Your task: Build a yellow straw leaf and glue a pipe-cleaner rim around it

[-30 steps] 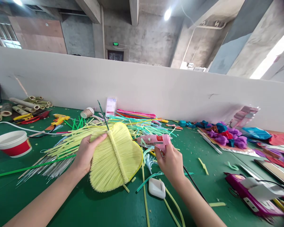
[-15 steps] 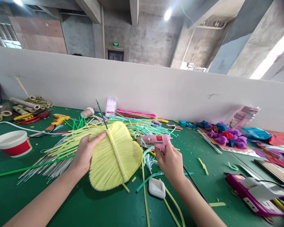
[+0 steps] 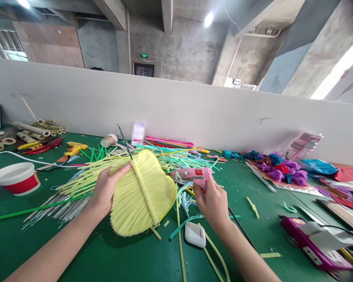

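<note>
A pale yellow leaf made of pipe cleaners, with a thick midrib and a green wire stem, is gripped by its left edge in my left hand. My thumb presses near the top of its midrib. My right hand is wrapped around the handle of a pink hot glue gun. The gun's nozzle points left, at the leaf's right edge; whether they touch I cannot tell. A black cord runs down from the gun beside my right forearm.
Yellow pipe cleaners and silver wires lie behind my left arm. A paper cup stands at left. A white earbud case lies below my right hand. A purple power strip sits at right, near purple pompoms.
The leaf has shifted very slightly left in my left hand. The glue gun and my right hand stay almost in place.
</note>
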A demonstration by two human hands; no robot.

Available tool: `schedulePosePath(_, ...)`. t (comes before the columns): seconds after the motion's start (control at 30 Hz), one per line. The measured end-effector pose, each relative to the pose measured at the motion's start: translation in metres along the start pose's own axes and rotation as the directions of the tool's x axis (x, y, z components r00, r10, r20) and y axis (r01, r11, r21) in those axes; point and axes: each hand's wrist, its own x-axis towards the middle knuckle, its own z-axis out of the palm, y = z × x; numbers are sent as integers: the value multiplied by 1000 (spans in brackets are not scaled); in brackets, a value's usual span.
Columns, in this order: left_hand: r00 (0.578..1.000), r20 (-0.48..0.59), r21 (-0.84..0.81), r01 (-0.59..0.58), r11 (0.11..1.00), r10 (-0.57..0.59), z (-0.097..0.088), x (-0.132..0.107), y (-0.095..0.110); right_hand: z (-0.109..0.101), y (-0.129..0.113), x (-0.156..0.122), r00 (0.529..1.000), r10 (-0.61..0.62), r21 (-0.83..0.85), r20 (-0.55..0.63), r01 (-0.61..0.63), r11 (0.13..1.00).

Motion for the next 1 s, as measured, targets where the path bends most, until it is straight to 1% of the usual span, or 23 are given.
schedulePosePath(0.43,1000,-16,-16,-1,1000,1,-3,2,0,0,1,1,1000,0,-4,-4,0,1000)
schedulePosePath(0.7,1000,-25,-1,-5,1000,5,-2,2,3,0,2,0,1000,14,2,15,-14,1000)
schedulePosePath(1.0,999,-27,-28,-27,999,27,-5,5,2,1,3,-1,999,29,-7,34,-29,1000)
